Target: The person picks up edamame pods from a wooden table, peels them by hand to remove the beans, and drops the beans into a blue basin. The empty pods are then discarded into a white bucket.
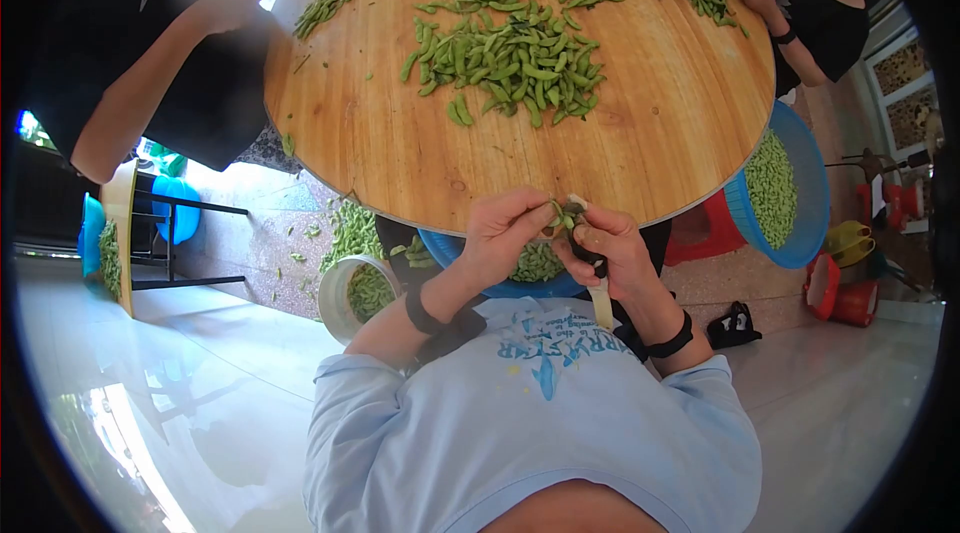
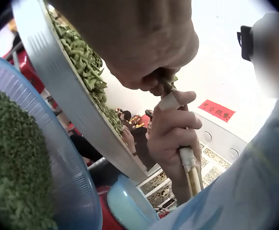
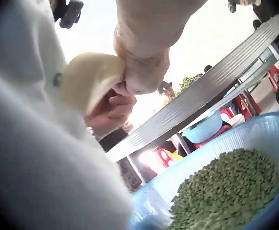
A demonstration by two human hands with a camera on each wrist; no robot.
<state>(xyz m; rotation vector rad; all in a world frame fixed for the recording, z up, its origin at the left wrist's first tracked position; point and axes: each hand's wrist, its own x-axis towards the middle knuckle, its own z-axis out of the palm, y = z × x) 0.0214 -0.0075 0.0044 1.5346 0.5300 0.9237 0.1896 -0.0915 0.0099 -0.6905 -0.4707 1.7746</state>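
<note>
Just off the round table's near edge, my left hand point(image 1: 500, 238) pinches a green pod point(image 1: 557, 217) between thumb and finger. Close beside it, my right hand point(image 1: 618, 251) has its fingers curled round a tool with a long pale handle point(image 1: 602, 305). The tool's handle point(image 2: 193, 177) shows white wrapping in the left wrist view, below the right hand's fingers point(image 2: 170, 136). There the left hand point(image 2: 151, 38) hides most of the pod. In the right wrist view the pale handle point(image 3: 94, 72) is blurred beside the right hand point(image 3: 146, 43).
Green pods point(image 1: 520, 63) lie heaped on the wooden table point(image 1: 350, 123). Shelled beans fill a blue basket point(image 1: 775, 193) at the right; another blue basket point(image 1: 450, 245) stands under my hands. A pale bucket point(image 1: 335, 298) stands at the left. Two other people sit at the table's sides.
</note>
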